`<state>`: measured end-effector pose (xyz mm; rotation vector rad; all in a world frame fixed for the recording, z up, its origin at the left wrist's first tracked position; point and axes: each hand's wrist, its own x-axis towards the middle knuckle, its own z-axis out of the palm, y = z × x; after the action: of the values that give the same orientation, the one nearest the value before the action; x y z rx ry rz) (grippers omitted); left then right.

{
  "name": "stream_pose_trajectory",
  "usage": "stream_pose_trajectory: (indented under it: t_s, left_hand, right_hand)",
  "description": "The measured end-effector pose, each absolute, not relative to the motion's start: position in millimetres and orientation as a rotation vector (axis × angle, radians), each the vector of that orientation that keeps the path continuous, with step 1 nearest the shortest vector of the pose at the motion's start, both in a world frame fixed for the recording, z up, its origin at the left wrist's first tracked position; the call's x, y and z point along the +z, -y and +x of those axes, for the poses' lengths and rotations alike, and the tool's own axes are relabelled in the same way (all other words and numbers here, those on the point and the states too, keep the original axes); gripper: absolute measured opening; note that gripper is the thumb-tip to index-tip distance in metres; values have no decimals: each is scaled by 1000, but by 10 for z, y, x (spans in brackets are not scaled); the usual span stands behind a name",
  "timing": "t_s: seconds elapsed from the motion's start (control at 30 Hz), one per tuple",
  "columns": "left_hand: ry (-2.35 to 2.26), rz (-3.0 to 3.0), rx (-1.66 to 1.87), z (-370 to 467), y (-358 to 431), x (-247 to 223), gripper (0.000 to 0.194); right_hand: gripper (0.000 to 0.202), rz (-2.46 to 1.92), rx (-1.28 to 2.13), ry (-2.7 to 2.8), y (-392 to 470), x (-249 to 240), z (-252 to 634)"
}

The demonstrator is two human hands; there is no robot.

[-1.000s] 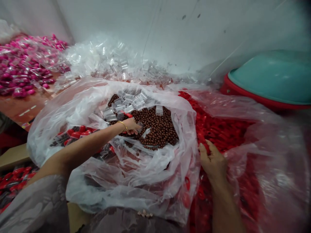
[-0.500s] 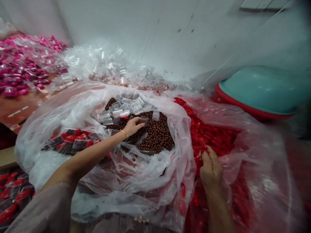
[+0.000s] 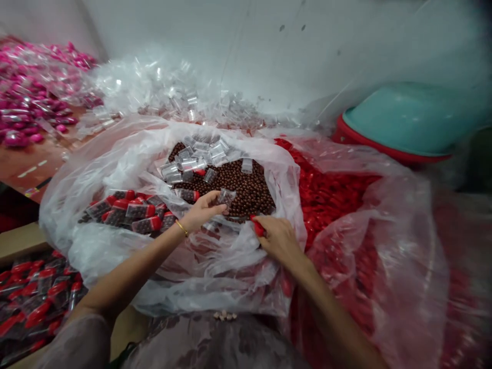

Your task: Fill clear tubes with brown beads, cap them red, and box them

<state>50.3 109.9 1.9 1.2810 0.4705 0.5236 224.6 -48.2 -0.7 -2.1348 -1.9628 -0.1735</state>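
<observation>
Head view: the left hand (image 3: 205, 209) pinches a clear cup (image 3: 227, 196) between thumb and fingers, above brown balls (image 3: 249, 187) in a plastic bag (image 3: 282, 179). The right hand (image 3: 280, 237), fingers curled closed, grips a red cap (image 3: 258, 226) near the cup. Filled tubes (image 3: 139, 211) lie left of the balls.

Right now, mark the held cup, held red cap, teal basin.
Held cup (image 3: 227, 196), head view: clear side wall.
Held red cap (image 3: 258, 227), head view: exposed end.
Teal basin (image 3: 403, 122), head view: rounded outer side.
</observation>
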Motion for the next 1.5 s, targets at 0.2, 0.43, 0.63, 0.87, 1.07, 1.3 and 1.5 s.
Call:
stream_pose_trajectory:
  t_s: [0.2,0.43,0.63,0.87,1.07,1.3,1.5]
  left_hand:
    - [-484,1353,463,294,-872,-2,44]
    - [-508,1288,467,212,-800,-171,47]
    - [-460,1310,472,219,-765,-267,45]
    - [-443,1264,522,197,-709,-250,43]
    - [-479,1183,549,207,-660,-253,47]
    - [-409,1236,544,278,-596,-363,47]
    - [-375,1270,559,289,-576,-465,51]
  right_hand:
    - [34,-2052,-131,2141,385,131,2296]
    - [63,-1590,624,2350,415,305,2490]
    - [38,-1555,398,2359,290,167,2608]
    - [24,-1533,182,2325,14,-35,2459]
    - [33,-1547,707,1361,28,-80,2209]
    - [46,-1555,968,1135,171,35,1809]
    - [39,-1632,673,1450,177,-17,1713]
